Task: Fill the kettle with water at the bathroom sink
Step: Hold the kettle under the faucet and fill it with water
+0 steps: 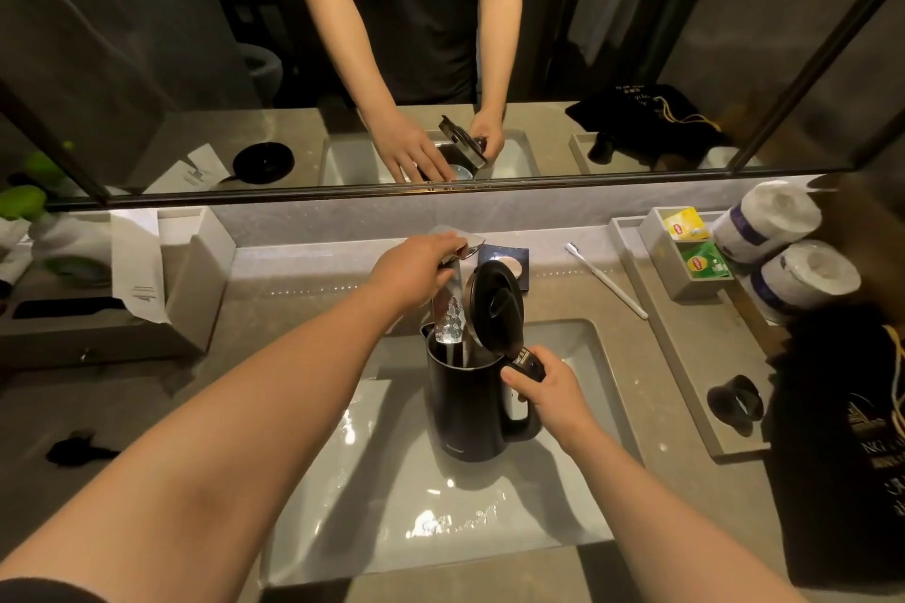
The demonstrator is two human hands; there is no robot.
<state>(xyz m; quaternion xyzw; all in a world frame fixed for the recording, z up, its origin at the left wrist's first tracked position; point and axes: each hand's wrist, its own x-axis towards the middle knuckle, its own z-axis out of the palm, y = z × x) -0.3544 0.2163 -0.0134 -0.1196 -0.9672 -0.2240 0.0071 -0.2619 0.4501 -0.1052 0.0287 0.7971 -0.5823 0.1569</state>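
A black electric kettle [465, 411] stands upright in the white sink basin [392, 504] with its lid [495, 304] flipped open. My right hand [548, 394] grips the kettle's handle at its top. My left hand [416, 272] rests on the chrome faucet lever [472, 244] behind the basin. A broad sheet of water [450, 316] falls from the faucet into the kettle's open mouth. The water level inside the kettle is hidden.
A white toothbrush [607, 282] lies on the counter right of the faucet. A grey tray [685, 348] holds tea bags [702, 262] and a black cup [734, 404]. Toilet rolls [783, 250] and a black bag [842, 455] sit at right. A tissue box [191, 279] stands left.
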